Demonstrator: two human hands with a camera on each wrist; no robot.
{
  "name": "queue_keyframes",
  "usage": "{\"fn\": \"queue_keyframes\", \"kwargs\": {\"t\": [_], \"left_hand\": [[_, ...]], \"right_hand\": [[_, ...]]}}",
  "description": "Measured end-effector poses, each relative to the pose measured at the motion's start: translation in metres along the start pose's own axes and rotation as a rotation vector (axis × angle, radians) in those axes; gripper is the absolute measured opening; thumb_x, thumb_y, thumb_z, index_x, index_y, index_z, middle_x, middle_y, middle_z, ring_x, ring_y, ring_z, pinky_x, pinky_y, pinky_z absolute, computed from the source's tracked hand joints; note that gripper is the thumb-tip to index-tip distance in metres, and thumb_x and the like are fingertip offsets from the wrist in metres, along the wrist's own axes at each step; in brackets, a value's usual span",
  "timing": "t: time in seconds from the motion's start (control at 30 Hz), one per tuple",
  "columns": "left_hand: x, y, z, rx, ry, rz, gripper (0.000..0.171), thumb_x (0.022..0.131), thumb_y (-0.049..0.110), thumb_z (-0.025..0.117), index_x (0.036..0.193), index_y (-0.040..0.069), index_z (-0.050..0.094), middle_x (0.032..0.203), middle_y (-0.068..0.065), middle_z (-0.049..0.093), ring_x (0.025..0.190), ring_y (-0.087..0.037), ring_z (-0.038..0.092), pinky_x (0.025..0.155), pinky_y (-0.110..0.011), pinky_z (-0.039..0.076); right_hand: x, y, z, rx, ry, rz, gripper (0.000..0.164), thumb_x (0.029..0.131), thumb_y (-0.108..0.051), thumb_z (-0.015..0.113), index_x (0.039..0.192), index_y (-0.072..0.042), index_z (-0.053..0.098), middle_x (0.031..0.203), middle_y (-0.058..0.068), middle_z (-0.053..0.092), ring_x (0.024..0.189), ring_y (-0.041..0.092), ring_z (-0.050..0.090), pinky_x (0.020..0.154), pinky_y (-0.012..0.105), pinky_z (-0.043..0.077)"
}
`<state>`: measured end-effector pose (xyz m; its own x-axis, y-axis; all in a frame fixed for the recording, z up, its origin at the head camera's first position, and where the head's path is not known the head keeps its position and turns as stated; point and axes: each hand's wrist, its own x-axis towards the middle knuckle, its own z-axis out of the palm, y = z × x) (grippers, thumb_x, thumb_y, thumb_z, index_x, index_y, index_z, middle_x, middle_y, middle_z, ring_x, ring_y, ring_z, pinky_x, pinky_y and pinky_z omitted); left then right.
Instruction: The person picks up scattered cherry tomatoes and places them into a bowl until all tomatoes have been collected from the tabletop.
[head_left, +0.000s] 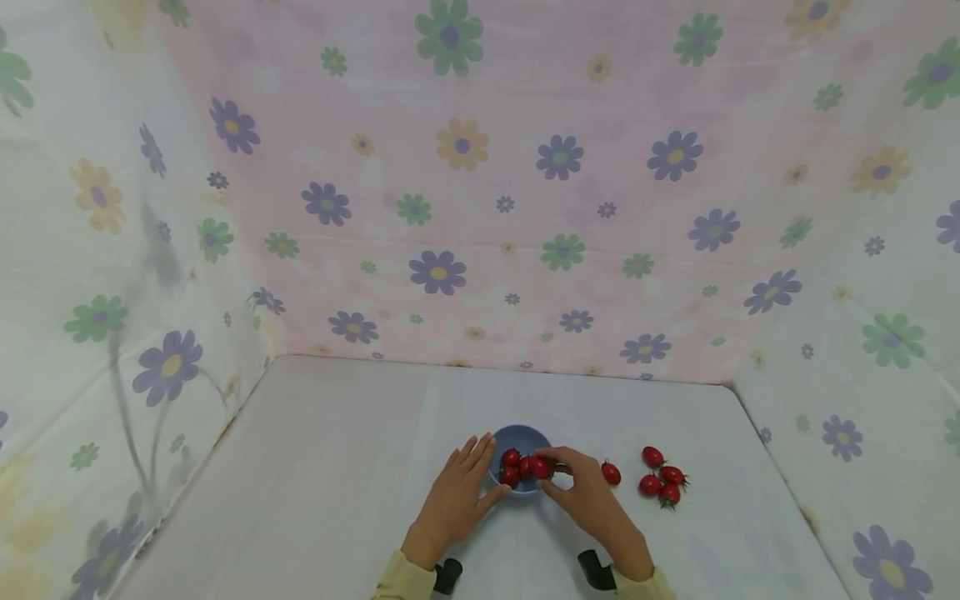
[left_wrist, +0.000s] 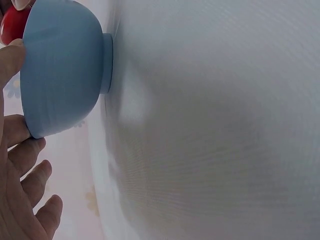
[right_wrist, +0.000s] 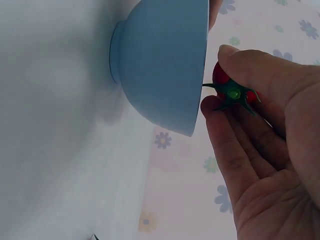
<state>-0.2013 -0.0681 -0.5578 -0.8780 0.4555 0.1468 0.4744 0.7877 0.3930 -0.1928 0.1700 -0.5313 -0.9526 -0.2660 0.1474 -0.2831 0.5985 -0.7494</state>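
Observation:
A small blue bowl (head_left: 519,437) stands on the white table, with several red cherry tomatoes (head_left: 510,457) inside. My left hand (head_left: 455,498) holds the bowl's left side, thumb at the near rim and fingers at the far-left rim. Over the right rim, my right hand (head_left: 594,502) pinches a cherry tomato (right_wrist: 221,75) between thumb and fingers. Its green leafy top (right_wrist: 233,93) faces the right wrist camera. In the left wrist view a red tomato (left_wrist: 14,24) shows beyond the bowl's rim, partly hidden by fingers.
To the right of the bowl, one cherry tomato (head_left: 611,473) lies alone by my right hand. Further right lies a loose group of several more cherry tomatoes (head_left: 671,476). Flower-patterned cloth (head_left: 495,192) walls the table at the back and both sides.

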Motion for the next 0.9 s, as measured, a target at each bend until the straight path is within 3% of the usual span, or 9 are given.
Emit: {"fn": "queue_keyframes", "kwargs": {"t": [0.57, 0.9], "left_hand": [[-0.0004, -0.0002, 0.0016, -0.001, 0.015, 0.007, 0.075, 0.102, 0.053, 0.053, 0.155, 0.002, 0.04, 0.164, -0.011, 0.036, 0.151, -0.034, 0.033, 0.12, -0.055, 0.032], [-0.0004, -0.0001, 0.0019, 0.01, 0.018, 0.001, 0.076, 0.102, 0.055, 0.051, 0.156, 0.003, 0.038, 0.164, -0.011, 0.036, 0.151, -0.033, 0.033, 0.12, -0.055, 0.033]], "right_hand": [[-0.0035, 0.0014, 0.0044, 0.06, 0.002, -0.069, 0.044, 0.086, 0.0, 0.078, 0.128, -0.003, 0.066, 0.123, 0.012, 0.071, 0.114, 0.026, 0.068, 0.097, 0.043, 0.057], [-0.0102, 0.0003, 0.0023, 0.054, 0.053, -0.069, 0.045, 0.085, 0.004, 0.079, 0.128, -0.005, 0.067, 0.123, 0.01, 0.071, 0.113, 0.025, 0.069, 0.096, 0.041, 0.057]]}}
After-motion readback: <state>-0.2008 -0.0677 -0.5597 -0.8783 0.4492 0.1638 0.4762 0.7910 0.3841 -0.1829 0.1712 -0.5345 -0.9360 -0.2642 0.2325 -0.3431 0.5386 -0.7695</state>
